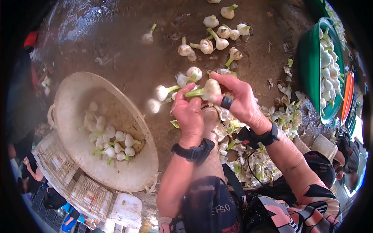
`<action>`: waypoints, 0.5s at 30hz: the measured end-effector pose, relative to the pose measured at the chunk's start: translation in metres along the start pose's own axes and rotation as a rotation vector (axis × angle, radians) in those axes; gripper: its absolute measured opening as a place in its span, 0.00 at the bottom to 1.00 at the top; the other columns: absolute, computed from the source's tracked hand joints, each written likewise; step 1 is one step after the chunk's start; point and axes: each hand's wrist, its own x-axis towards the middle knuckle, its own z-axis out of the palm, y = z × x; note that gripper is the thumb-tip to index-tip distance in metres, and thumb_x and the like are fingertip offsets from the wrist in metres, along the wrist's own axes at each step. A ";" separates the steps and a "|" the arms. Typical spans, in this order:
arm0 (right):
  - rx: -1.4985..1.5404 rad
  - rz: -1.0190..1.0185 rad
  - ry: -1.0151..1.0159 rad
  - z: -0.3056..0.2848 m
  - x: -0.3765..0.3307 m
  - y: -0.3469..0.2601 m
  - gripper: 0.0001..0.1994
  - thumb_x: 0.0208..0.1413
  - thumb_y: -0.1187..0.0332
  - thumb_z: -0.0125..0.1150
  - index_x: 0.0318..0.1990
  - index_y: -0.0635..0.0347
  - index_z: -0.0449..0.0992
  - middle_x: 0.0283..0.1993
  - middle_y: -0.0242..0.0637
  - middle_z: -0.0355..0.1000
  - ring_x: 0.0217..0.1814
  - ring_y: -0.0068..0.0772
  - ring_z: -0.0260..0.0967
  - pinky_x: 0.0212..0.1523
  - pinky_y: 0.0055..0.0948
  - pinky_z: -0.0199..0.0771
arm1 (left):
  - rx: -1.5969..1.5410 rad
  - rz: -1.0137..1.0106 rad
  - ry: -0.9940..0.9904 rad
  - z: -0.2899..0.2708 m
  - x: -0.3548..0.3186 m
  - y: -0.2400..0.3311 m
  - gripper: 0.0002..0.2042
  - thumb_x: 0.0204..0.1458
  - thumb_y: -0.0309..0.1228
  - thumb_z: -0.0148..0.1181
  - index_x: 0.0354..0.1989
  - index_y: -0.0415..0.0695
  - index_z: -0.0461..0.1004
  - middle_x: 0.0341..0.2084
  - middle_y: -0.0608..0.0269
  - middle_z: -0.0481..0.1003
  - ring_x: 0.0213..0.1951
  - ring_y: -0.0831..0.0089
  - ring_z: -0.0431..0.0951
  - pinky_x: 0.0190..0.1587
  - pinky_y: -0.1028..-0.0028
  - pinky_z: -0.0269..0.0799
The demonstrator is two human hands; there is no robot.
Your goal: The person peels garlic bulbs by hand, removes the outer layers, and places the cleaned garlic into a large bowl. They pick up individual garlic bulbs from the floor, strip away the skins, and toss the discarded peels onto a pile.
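Between my two hands is a garlic bulb with a cut green stem pointing left. My left hand is closed round the stem end. My right hand, with a black band on a finger, grips the bulb from the right. Just left of my hands, several garlic bulbs lie on the brown ground. Whitish peeled skins and leaf scraps are heaped below my right hand and around my legs. A wide pale basin at the left holds several cleaned garlic bulbs.
More garlic bulbs are scattered on the ground ahead. At the right stands a green tub full of bulbs, with an orange-rimmed container beside it. Plastic crates and a white bucket are lower left. Other people sit along the left edge.
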 end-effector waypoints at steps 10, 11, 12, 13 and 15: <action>0.120 -0.051 0.037 0.002 0.003 0.013 0.27 0.49 0.66 0.68 0.56 0.63 0.69 0.48 0.41 0.70 0.45 0.32 0.71 0.46 0.31 0.73 | -0.299 -0.179 -0.311 -0.008 -0.004 0.017 0.16 0.53 0.26 0.57 0.50 0.36 0.69 0.42 0.57 0.75 0.39 0.72 0.77 0.44 0.70 0.77; -0.122 -0.316 0.058 0.003 0.004 0.014 0.29 0.46 0.66 0.69 0.57 0.62 0.68 0.47 0.46 0.69 0.46 0.41 0.71 0.44 0.35 0.74 | -0.385 -0.210 -0.368 -0.008 -0.004 0.019 0.17 0.54 0.29 0.60 0.51 0.37 0.69 0.43 0.57 0.74 0.39 0.72 0.77 0.45 0.69 0.77; -0.273 -0.410 0.049 0.004 0.001 0.015 0.31 0.45 0.66 0.69 0.58 0.62 0.67 0.47 0.47 0.69 0.47 0.44 0.70 0.44 0.35 0.73 | -0.309 -0.135 -0.329 -0.013 0.003 0.003 0.18 0.52 0.31 0.63 0.49 0.37 0.70 0.42 0.57 0.75 0.40 0.71 0.78 0.43 0.68 0.79; -0.424 -0.503 0.039 0.004 -0.002 0.017 0.32 0.45 0.65 0.70 0.59 0.61 0.66 0.47 0.49 0.69 0.48 0.48 0.69 0.44 0.36 0.73 | -0.308 -0.136 -0.328 -0.014 0.002 0.002 0.18 0.52 0.31 0.63 0.49 0.37 0.70 0.42 0.57 0.75 0.40 0.71 0.78 0.43 0.68 0.79; -0.468 -0.541 0.025 0.003 -0.004 0.022 0.30 0.51 0.59 0.65 0.61 0.59 0.65 0.47 0.51 0.68 0.46 0.51 0.69 0.44 0.36 0.73 | -0.334 -0.200 -0.312 -0.015 0.002 0.000 0.16 0.52 0.29 0.63 0.47 0.36 0.72 0.39 0.57 0.77 0.37 0.71 0.79 0.40 0.69 0.80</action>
